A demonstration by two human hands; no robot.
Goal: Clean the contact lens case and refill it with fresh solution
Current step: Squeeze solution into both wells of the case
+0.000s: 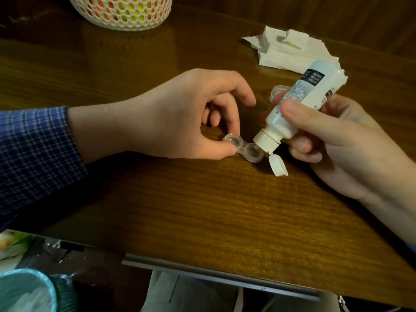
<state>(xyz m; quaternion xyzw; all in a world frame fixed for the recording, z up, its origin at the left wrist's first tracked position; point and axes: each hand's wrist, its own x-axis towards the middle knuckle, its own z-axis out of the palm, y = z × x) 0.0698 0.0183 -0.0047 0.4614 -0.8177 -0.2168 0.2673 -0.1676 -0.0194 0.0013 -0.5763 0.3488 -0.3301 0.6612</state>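
Note:
A clear two-well contact lens case lies on the wooden table with both wells uncovered. My left hand pinches its left well between thumb and fingers. My right hand grips a small white solution bottle, tilted nozzle-down. The nozzle touches the rim of the right well. The bottle's flip cap hangs open below the nozzle. A clear round case lid lies behind the bottle, partly hidden.
A pile of white tissues lies at the back right. A white mesh basket of coloured fruit stands at the back left. A bin with a teal rim sits below the table's front edge at lower left.

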